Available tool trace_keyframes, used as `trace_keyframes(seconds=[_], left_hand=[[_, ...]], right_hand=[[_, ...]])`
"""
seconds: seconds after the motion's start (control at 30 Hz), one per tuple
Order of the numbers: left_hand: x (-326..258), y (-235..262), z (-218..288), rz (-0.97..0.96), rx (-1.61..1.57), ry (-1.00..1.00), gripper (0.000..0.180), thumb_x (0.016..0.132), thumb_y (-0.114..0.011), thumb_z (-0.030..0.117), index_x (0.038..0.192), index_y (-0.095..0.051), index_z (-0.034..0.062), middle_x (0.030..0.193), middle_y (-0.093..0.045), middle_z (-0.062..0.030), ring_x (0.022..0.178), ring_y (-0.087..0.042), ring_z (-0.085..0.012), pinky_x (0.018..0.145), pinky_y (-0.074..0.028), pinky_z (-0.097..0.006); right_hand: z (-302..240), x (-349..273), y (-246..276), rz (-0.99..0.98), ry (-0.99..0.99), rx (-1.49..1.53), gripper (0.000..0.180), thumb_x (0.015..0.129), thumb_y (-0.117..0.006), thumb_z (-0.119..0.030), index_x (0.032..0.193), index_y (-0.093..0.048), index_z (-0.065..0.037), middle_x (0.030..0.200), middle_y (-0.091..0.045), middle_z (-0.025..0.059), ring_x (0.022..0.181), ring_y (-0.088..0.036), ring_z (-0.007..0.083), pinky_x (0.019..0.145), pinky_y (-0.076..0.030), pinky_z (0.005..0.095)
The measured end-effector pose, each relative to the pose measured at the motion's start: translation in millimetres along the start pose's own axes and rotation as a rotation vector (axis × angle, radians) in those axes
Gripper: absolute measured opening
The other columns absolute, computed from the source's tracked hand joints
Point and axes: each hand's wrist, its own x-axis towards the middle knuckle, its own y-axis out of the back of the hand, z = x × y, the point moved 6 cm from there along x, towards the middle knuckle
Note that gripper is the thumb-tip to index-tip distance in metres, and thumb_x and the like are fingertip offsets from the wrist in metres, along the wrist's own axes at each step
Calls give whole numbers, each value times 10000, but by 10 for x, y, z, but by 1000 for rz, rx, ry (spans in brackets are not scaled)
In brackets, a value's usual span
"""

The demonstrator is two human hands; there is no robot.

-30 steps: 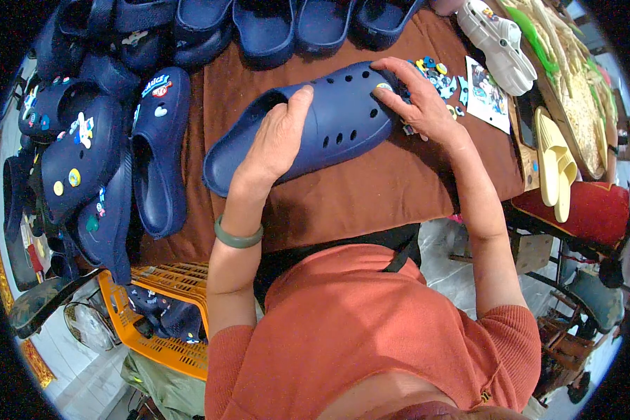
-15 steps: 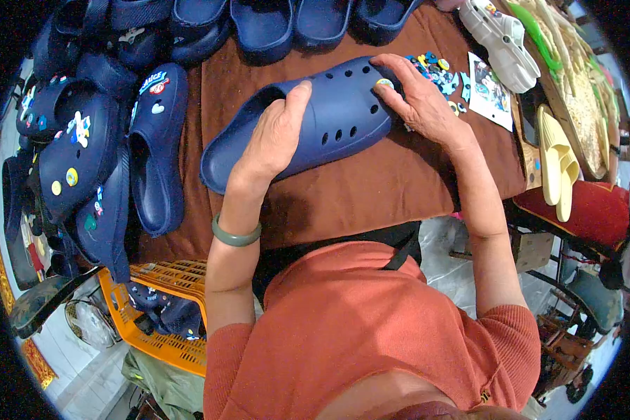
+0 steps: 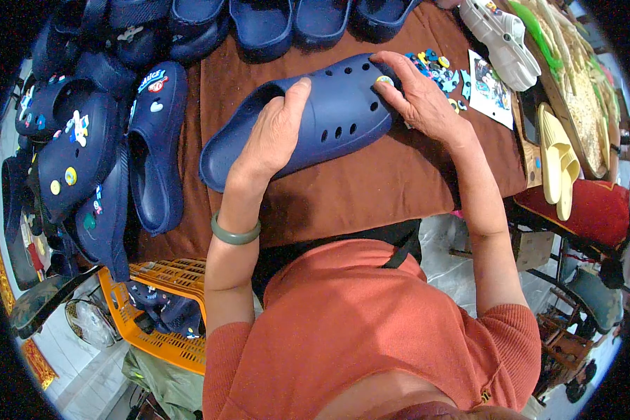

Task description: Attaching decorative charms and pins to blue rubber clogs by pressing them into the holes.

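Observation:
A navy blue perforated clog [image 3: 329,119] lies tilted over the brown cloth-covered table [image 3: 385,189]. My left hand [image 3: 273,136] grips its middle from above, thumb near the shoe's opening. My right hand [image 3: 420,101] rests on the toe end, fingertips pressing a small yellowish charm [image 3: 383,80] at one of the holes. A green bangle [image 3: 234,234] circles my left wrist. A heap of small colourful charms [image 3: 437,66] lies just beyond my right hand.
Several navy clogs, some with charms, crowd the left side [image 3: 150,154] and the far edge [image 3: 266,24]. A white clog [image 3: 500,42] and pale yellow slippers [image 3: 556,157] lie right. An orange crate [image 3: 164,308] stands below the table. A printed card [image 3: 488,87] sits nearby.
The clog has been lifted and shifted slightly toward the far side between both hands. My right fingers have moved onto the toe holes with the charm.

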Motion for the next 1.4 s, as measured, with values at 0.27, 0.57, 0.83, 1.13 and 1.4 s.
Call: trace_keyframes(seconds=[0.27, 0.57, 0.83, 1.13, 1.4], left_hand=[[-24, 6, 55, 7, 18, 10, 626, 960, -343, 485, 1044, -599, -80, 961, -657, -158, 857, -639, -197, 842, -462, -299], [-19, 1, -7, -6, -57, 44, 612, 965, -349, 469, 1072, -589, -84, 1008, -647, -157, 894, -634, -197, 862, -457, -302], [-9, 1, 4, -3, -45, 39, 610, 973, -340, 453, 1088, -576, -98, 1041, -638, -173, 944, -624, -208, 913, -431, -302], [-8, -7, 10, -2, -28, 42, 601, 974, -340, 447, 1063, -586, -94, 970, -655, -158, 864, -640, -200, 845, -466, -300], [-60, -5, 149, 28, -5, -20, 520, 972, -366, 400, 931, -602, -61, 823, -645, -161, 770, -613, -232, 756, -458, -342]], right_hand=[[4, -2, -13, -81, -54, -15, 409, 961, -479, -280, 1291, -416, -45, 1264, -494, 181, 1188, -490, 333, 992, -393, 378], [-13, -3, -11, -77, -43, -28, 410, 963, -466, -280, 1290, -412, -41, 1259, -495, 184, 1183, -488, 342, 987, -389, 381], [-18, 2, -3, -79, -35, -25, 412, 963, -466, -282, 1295, -407, -45, 1256, -498, 187, 1180, -493, 344, 987, -392, 385], [35, -19, -30, -63, -3, 6, 355, 938, -535, -234, 1240, -487, -53, 1258, -497, 161, 1184, -488, 325, 987, -390, 374], [233, 27, 23, 17, -56, 422, 206, 767, -756, -187, 935, -686, -89, 1226, -521, 116, 1187, -482, 237, 988, -377, 336]])
